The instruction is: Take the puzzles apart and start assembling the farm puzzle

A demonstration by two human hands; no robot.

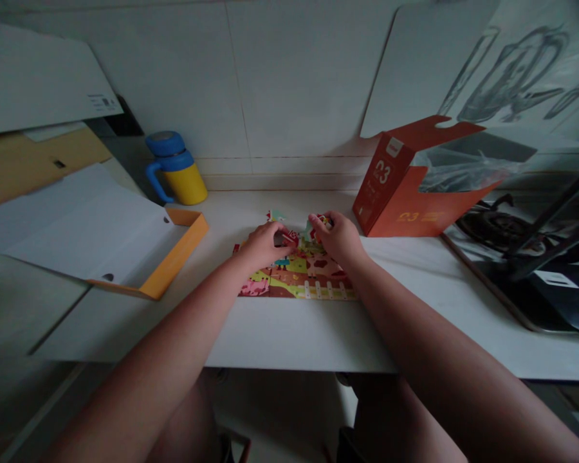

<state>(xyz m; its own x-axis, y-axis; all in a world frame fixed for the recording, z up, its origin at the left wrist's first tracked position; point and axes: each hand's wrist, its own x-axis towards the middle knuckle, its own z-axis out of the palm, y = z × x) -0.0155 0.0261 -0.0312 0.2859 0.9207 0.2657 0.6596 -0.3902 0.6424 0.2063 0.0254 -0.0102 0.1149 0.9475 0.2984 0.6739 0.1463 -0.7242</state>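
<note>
puzzle lies flat beneath and between both hands.

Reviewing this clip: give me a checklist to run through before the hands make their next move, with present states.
1. Colourful printed cardboard jigsaw lying flat on the white counter: ok.
2. Bare right hand on a small multicoloured puzzle piece: ok, thumb and fingers are around it.
3. Bare left hand holding a piece: cannot tell, its fingers hide the contact.
4. Jigsaw's far edge even: not ok, it looks ragged.
5. Blue-and-yellow handled mug upright, apart from both hands: ok.
6. Orange-red cardboard box apart from the right hand: ok.
</note>
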